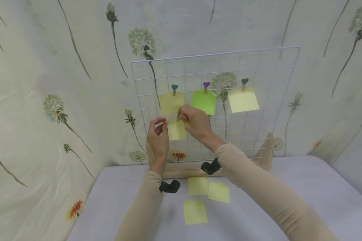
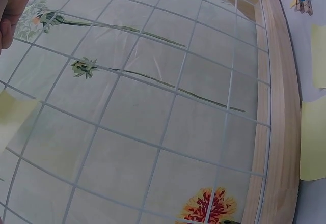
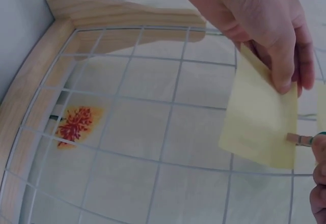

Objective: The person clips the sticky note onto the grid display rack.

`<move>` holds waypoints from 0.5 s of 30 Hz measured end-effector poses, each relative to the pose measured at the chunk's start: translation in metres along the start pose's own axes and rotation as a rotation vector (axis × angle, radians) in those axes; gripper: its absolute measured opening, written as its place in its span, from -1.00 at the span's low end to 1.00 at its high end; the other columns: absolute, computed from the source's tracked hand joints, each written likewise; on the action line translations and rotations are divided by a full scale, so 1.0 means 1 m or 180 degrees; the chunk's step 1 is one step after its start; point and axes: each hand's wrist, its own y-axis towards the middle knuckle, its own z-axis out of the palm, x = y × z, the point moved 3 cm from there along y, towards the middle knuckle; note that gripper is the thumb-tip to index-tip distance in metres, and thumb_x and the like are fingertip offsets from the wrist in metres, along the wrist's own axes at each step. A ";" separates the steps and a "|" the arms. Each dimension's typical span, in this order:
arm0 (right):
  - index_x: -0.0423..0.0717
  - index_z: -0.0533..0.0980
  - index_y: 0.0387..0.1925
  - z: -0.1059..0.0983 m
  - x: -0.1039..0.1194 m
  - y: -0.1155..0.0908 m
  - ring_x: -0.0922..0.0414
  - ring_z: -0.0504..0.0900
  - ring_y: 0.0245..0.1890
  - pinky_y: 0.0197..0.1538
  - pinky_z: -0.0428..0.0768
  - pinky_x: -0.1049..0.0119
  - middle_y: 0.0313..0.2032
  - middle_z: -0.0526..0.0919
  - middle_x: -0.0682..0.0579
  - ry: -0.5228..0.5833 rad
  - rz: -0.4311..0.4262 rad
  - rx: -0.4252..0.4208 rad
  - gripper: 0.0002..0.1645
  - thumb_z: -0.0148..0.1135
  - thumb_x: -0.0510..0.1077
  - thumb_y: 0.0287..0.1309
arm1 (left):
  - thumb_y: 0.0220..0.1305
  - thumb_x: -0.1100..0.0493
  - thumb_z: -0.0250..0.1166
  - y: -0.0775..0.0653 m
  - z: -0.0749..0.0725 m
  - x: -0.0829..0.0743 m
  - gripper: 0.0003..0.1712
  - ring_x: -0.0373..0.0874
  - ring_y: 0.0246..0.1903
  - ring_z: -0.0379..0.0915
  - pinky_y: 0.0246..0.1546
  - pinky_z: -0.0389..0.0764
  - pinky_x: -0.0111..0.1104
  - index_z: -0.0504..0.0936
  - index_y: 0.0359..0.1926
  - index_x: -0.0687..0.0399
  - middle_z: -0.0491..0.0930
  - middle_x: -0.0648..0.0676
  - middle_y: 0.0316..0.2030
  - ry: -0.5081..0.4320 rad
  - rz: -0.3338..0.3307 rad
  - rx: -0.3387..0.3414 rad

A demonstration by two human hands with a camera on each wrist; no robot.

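A pale yellow sticky note (image 1: 176,130) is held up against the white wire grid (image 1: 193,147), below a hanging yellow note (image 1: 172,103). My left hand (image 1: 158,137) pinches its left edge between thumb and fingers; the right wrist view shows this left hand (image 3: 270,25) too. With its fingertips, my right hand (image 1: 197,124) pinches a small wooden clothespin (image 3: 300,139) at the note's top edge. The pin's wooden end overlaps the paper, and its green decoration is mostly hidden by the fingers.
Heart-topped clothespins hold a green note (image 1: 203,102) and another pale yellow note (image 1: 243,100) on the grid. Wooden feet (image 1: 266,152) support it. Loose notes (image 1: 195,212) lie on the table before it. Red and blue heart clothespins (image 2: 304,2) lie beside the wooden base (image 2: 282,107).
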 end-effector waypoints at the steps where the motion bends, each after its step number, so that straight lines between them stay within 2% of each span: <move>1: -0.09 0.37 -0.59 0.000 0.000 0.000 0.10 0.68 -0.35 -0.35 0.60 0.28 -0.33 0.68 -0.02 0.0002 0.0008 0.0015 -0.72 0.29 -0.27 0.09 | 0.24 0.47 0.13 0.000 0.000 0.000 -0.84 0.20 -0.24 0.63 -0.20 0.62 -0.17 0.52 -0.15 0.41 0.58 0.32 -0.17 0.0004 -0.0003 -0.0004; 10: -0.11 0.47 -0.51 0.003 0.001 -0.001 0.11 0.64 -0.41 -0.36 0.59 0.28 -0.36 0.66 -0.02 -0.0085 -0.0002 0.0055 -0.84 0.28 -0.31 0.10 | 0.24 0.48 0.12 -0.001 0.001 -0.001 -0.84 0.24 -0.23 0.62 -0.19 0.60 -0.01 0.52 -0.15 0.43 0.57 0.34 -0.17 0.0044 0.0058 0.0014; 15: -0.09 0.42 -0.56 0.003 0.002 -0.001 0.10 0.64 -0.39 -0.36 0.58 0.29 -0.34 0.67 -0.03 -0.0118 -0.0017 0.0062 -0.77 0.27 -0.34 0.10 | 0.24 0.48 0.11 -0.001 0.000 -0.003 -0.84 0.24 -0.23 0.62 -0.18 0.59 0.00 0.52 -0.15 0.43 0.57 0.36 -0.17 0.0039 0.0049 0.0033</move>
